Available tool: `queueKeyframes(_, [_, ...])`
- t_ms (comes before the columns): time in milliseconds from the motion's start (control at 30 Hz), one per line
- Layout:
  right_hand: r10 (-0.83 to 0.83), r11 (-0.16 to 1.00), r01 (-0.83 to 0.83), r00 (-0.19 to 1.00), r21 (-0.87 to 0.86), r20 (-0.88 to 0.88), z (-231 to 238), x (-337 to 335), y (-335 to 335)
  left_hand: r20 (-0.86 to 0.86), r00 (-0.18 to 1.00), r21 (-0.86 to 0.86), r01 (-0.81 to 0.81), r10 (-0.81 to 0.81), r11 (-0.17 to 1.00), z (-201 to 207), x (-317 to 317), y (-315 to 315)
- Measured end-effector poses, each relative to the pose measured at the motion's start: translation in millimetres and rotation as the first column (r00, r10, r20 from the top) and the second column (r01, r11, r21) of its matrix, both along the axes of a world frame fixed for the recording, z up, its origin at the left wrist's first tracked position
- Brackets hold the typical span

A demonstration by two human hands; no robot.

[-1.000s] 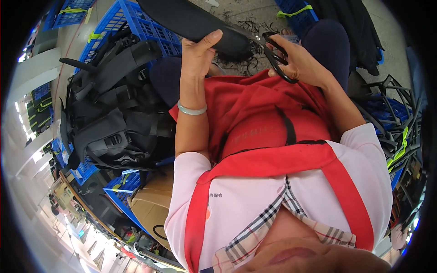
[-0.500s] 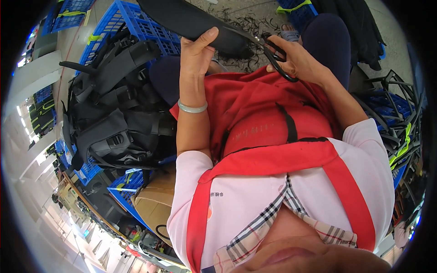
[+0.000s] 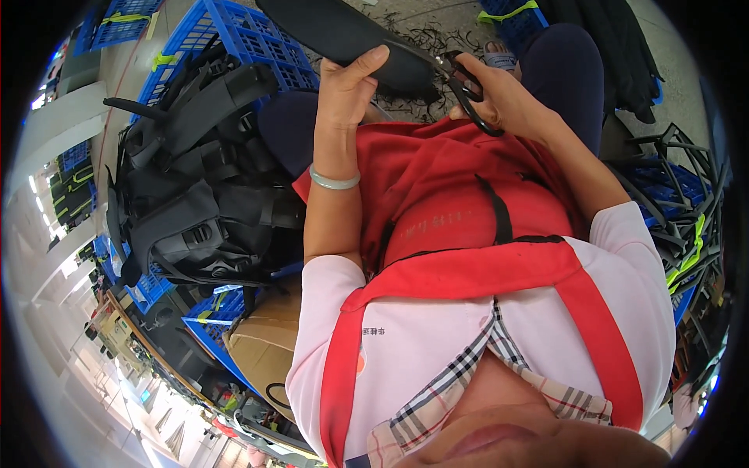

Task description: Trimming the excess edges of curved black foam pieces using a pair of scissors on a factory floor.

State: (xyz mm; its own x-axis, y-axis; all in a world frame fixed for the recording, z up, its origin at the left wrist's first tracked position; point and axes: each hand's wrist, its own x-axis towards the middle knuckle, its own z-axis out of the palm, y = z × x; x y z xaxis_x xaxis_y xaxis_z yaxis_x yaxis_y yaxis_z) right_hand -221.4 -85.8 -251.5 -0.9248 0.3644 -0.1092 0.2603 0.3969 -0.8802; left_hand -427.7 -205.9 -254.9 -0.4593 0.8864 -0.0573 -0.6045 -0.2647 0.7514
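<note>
My left hand point(image 3: 349, 87) is closed on a long black padded piece point(image 3: 343, 39), its thumb lying on top. The piece slants from the upper left down to its rounded end near my right hand. A pair of scissors point(image 3: 473, 95) with black handles is held in my right hand point(image 3: 507, 97), fingers in the handle loops. Its metal blades point left and meet the edge of the piece close to the rounded end. Part of the blades is hidden at that edge. Both hands are above my lap, over a red apron point(image 3: 437, 171).
Thin black trimmings point(image 3: 425, 35) litter the floor beyond my hands. On the left, black strapped gear point(image 3: 203, 210) is heaped by a blue crate point(image 3: 257, 31). A cardboard box point(image 3: 265, 343) stands lower left. Black strips point(image 3: 679, 171) lie over another crate on the right.
My left hand and the black piece have shifted slightly right. The scissors have moved a little left in my right hand, and less of their blades shows now.
</note>
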Motion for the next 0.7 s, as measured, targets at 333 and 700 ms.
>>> queueKeyframes(333, [-0.014,0.99,0.027,0.996,0.136,-0.091,3.3,-8.8,-3.2,-0.052,0.998,0.008,0.036,-0.035,0.999,-5.1,2.1,-0.1])
queueKeyframes(700, [-0.019,0.999,0.018,1.0,-0.05,-0.023,4.0,-11.1,3.5,-0.032,0.998,0.048,0.063,-0.062,0.997,-6.0,1.6,-0.2])
